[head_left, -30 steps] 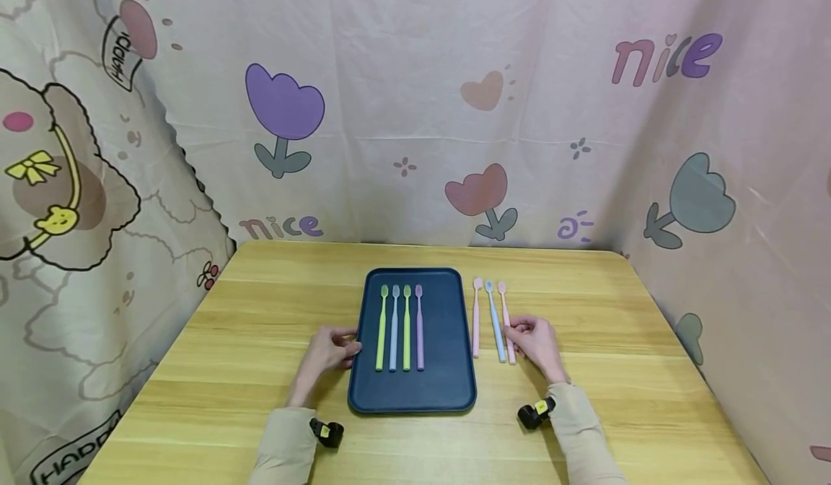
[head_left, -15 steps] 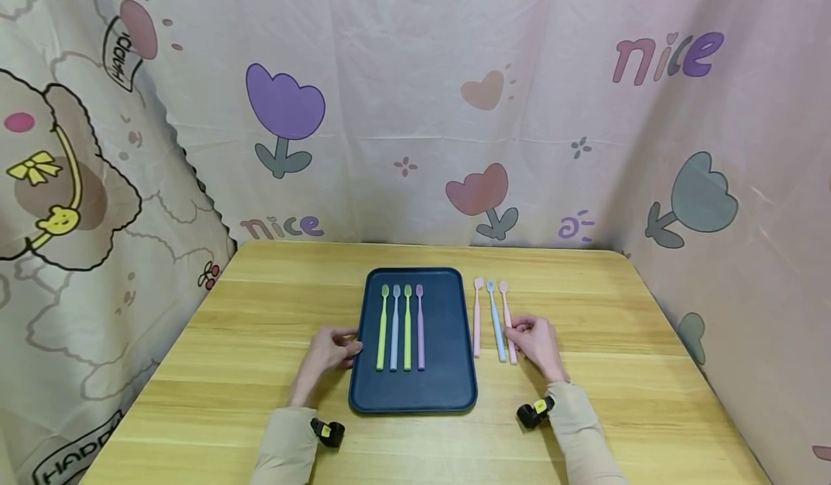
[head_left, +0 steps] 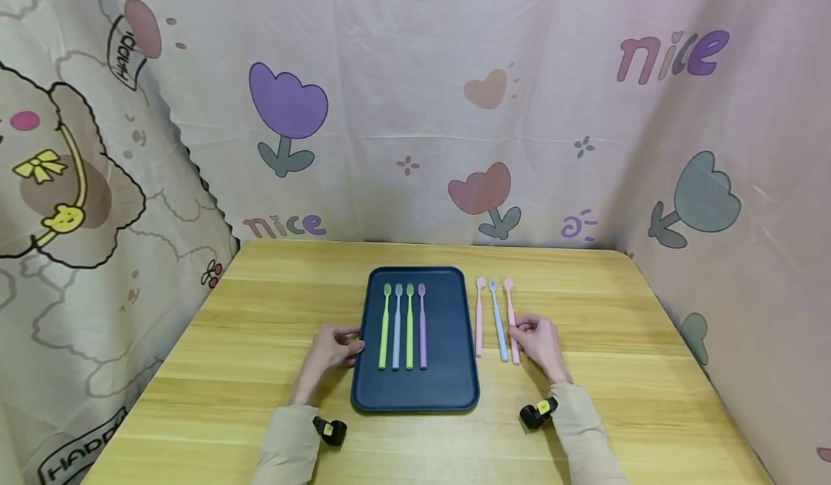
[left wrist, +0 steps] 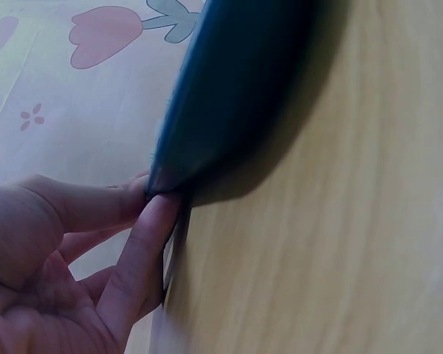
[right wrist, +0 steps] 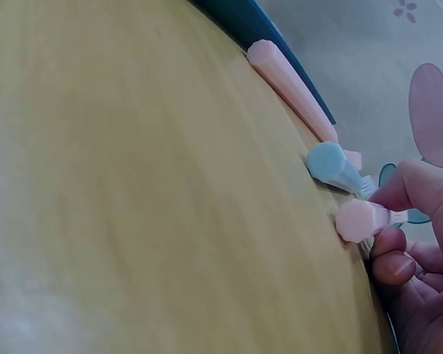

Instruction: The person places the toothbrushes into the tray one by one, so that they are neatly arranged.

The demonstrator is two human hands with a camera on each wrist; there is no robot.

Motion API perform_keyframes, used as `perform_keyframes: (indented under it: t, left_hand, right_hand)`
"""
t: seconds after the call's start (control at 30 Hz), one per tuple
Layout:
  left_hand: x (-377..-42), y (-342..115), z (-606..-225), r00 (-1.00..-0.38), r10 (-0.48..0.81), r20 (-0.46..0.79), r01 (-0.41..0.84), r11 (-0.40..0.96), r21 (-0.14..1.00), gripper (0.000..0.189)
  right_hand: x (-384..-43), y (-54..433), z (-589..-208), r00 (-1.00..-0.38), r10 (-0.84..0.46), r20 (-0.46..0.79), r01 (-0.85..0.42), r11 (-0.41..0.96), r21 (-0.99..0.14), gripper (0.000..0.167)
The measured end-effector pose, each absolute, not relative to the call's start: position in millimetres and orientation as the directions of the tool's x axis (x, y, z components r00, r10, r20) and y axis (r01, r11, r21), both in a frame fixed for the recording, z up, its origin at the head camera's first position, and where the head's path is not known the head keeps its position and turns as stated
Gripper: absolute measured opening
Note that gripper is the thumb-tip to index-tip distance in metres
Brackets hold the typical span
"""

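My left hand (head_left: 332, 351) holds the left rim of a dark blue tray (head_left: 448, 391), thumb on top. In the left wrist view the thumb and a finger of that hand (left wrist: 96, 251) pinch the tray's edge (left wrist: 229, 96). On the tray lie a light green toothbrush (head_left: 384, 333), a blue one, another green one and a purple toothbrush (head_left: 423, 333), side by side. Right of the tray, my right hand (head_left: 540, 342) pinches a pink toothbrush (head_left: 511, 308) by its handle. Left of it lie a blue toothbrush (head_left: 499, 326) and another pink toothbrush (head_left: 479, 326), close along the tray.
The wooden table (head_left: 247, 312) extends on both sides of the tray. A printed curtain (head_left: 389, 110) hangs behind the table and at its sides. Small black cameras (head_left: 332, 431) are strapped to both wrists.
The head of the pink toothbrush in my right hand has swung slightly right, away from the blue one. The view has shifted a little; my left hand and the tray stay together.
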State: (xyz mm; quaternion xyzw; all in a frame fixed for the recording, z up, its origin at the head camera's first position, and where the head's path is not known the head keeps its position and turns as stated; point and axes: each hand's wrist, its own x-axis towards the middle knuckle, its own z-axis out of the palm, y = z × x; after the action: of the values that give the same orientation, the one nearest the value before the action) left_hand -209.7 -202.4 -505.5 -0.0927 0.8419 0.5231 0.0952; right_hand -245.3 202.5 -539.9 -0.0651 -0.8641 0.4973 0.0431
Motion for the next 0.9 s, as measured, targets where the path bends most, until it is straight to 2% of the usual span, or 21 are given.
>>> perform_keyframes:
  t: [0.23,0.57,0.9]
  left_hand:
    - [-210.3,-203.4,-503.2,-0.971,-0.013,-0.237,-0.22,0.432,0.875,0.038]
    - [-211.1,-200.3,-505.0,-0.964,-0.063,-0.258,-0.258,0.443,0.859,0.038]
    - [-211.2,-201.7,-506.1,-0.965,-0.059,-0.256,-0.254,0.45,0.856,0.039]
  right_hand:
    - [-244.5,204.5,-538.6,-0.989,0.144,-0.021,0.086,0.462,-0.883,0.02]
    - [-240.9,202.1,-530.4,-0.991,0.116,-0.061,0.102,0.388,-0.916,0.022]
    - [-233.4,189.3,-513.7,-0.994,0.011,-0.105,0.104,0.265,-0.959,0.033]
